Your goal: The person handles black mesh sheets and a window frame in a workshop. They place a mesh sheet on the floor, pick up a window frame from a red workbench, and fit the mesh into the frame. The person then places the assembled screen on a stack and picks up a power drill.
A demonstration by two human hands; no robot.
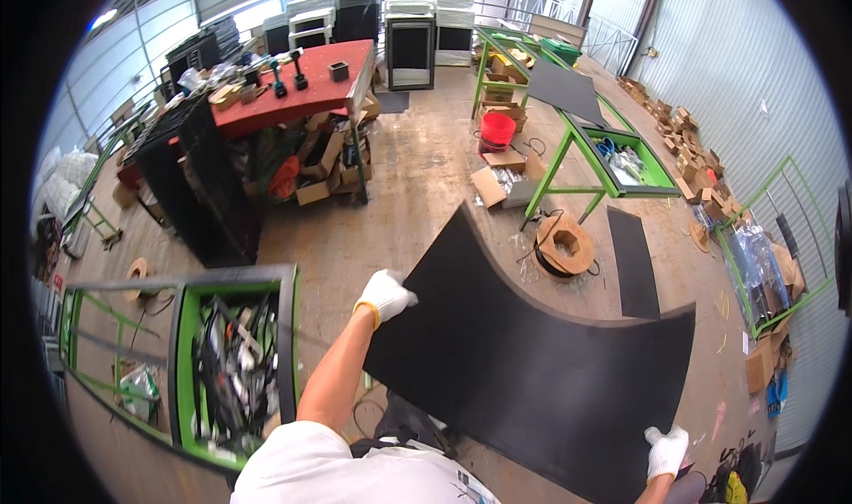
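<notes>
Large black panel (532,353) — flat, matte, thin sheet with square corners; its edges look curved only from lens bend. It is held up off the concrete floor (417,185), in front of the person, tilted, far corner pointing toward the green frame table (612,162).

Left hand (383,295), white knit glove with a yellow cuff, is closed on the panel's left edge, fingers wrapped over it. Right hand (666,452), same glove, grips the panel's near right corner.

Surface is uniform, no holes or marks visible, low sheen. A second, smaller black sheet (634,263) lies flat on the floor just beyond the panel's right edge. Another dark sheet (565,90) rests on the far end of the green frame table. Wooden cable spool (565,245) sits on the floor beside the panel's far edge. Green-rimmed bin (235,362) of black cables on the left — well apart from the panel. Red-topped workbench (302,91) beyond it.
</notes>
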